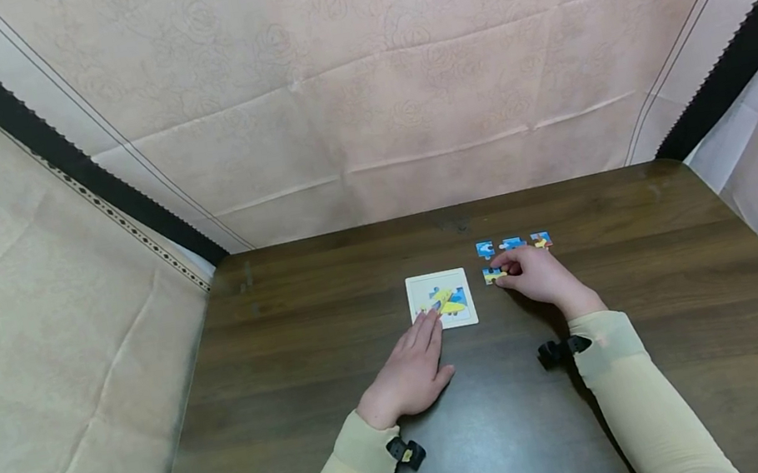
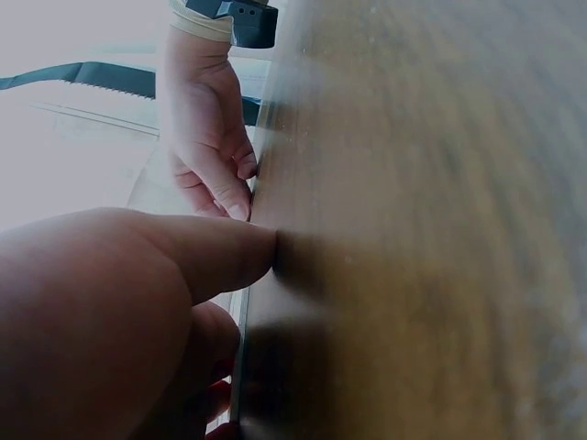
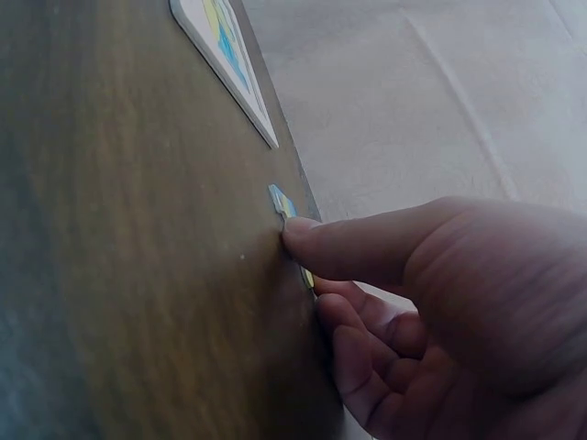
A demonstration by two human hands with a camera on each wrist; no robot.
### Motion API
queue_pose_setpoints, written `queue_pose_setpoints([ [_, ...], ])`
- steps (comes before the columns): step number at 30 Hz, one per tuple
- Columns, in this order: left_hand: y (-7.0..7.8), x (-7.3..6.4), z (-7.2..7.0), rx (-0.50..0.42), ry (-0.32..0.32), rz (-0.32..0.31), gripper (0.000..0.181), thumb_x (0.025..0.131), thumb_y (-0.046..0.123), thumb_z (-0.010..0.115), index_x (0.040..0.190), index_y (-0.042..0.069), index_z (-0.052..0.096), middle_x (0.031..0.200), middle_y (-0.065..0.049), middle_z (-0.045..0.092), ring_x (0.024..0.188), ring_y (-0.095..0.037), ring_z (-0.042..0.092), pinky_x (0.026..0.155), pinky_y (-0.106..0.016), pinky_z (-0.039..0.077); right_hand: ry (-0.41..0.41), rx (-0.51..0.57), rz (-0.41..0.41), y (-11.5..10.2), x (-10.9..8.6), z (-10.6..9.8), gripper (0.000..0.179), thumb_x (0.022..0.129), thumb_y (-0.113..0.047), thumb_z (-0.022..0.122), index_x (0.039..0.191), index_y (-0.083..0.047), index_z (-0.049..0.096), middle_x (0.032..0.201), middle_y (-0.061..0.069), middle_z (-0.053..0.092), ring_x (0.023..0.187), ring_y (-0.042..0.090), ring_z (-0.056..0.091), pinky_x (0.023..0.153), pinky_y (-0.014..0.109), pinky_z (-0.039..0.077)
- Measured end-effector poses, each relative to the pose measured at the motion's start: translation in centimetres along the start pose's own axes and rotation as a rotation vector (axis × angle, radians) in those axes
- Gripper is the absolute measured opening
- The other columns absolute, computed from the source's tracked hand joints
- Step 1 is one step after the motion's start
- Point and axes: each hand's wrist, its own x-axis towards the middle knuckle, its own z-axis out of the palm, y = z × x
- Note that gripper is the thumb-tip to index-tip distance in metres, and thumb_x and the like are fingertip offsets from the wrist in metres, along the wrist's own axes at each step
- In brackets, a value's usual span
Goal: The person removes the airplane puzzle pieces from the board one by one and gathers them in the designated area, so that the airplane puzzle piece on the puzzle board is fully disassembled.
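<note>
A white-framed jigsaw board [image 1: 436,276] lies on the table, with joined pieces showing a yellow and blue picture [image 1: 454,307]. My left hand [image 1: 406,370] rests on its lower left part, fingers stretched forward and thumb spread out on the tabletop. Right of the board, my right hand [image 1: 540,276] pinches a small blue and yellow puzzle piece [image 1: 492,276] at the table surface. In the right wrist view the thumb lies over one edge of this piece [image 3: 281,200], while the other fingers curl behind it.
Beyond the right hand sit more puzzle pieces in a row: a blue one [image 1: 484,249], a second partly behind the fingers [image 1: 512,243], and a multicoloured one [image 1: 542,239]. The brown wooden table [image 1: 293,353] meets pale cloth hangings [image 1: 400,97] at its far edge.
</note>
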Motion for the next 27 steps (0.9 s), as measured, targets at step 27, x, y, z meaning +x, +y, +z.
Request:
queue_pose_setpoints([
  [27, 0.0, 0.0, -0.1, -0.013, -0.002, -0.005, 0.076, 0.112, 0.042, 0.052, 0.168, -0.001, 0.025, 0.179, -0.014, 0.014, 0.165, -0.031, 0.011, 0.13, -0.045, 0.02, 0.116, 0.031, -0.071, -1.1, -0.1, 0.2, 0.026, 0.104, -0.016, 0.072, 0.127, -0.003, 0.074, 0.116, 0.015, 0.07, 0.105, 0.032, 0.063, 0.097, 0.053, 0.054],
])
